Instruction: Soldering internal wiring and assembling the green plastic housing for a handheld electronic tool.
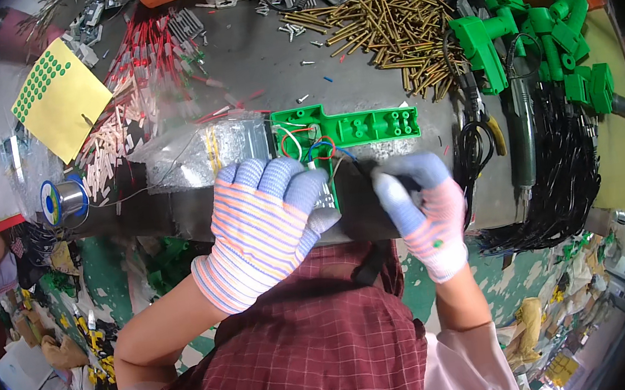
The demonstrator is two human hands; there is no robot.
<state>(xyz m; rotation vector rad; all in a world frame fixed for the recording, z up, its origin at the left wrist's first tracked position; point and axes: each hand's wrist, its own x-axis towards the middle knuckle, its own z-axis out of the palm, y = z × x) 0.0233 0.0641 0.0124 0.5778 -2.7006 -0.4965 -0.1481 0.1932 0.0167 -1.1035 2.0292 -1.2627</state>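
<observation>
A green plastic housing half (376, 126) lies open on the table in front of me, its longer arm pointing right. Red, white and blue wires (315, 147) loop inside its left part. My left hand (264, 227), in a striped knit glove, is closed over the lower left of the housing, hiding part of it. The thumb sits beside a pale part at the lower end. To the right, my gloved right hand (429, 212) is pinched at a dark cable (362, 166) that runs toward the wires; its fingertips are slightly blurred.
Left lie a plastic-wrapped block (200, 158), a solder wire spool (64, 201), pale sleeves (103, 153) and a yellow sticker sheet (61, 99). Brass rods (394, 31) lie behind. Green housings (481, 49), an electric screwdriver (522, 129) and black cables (559, 190) are at right.
</observation>
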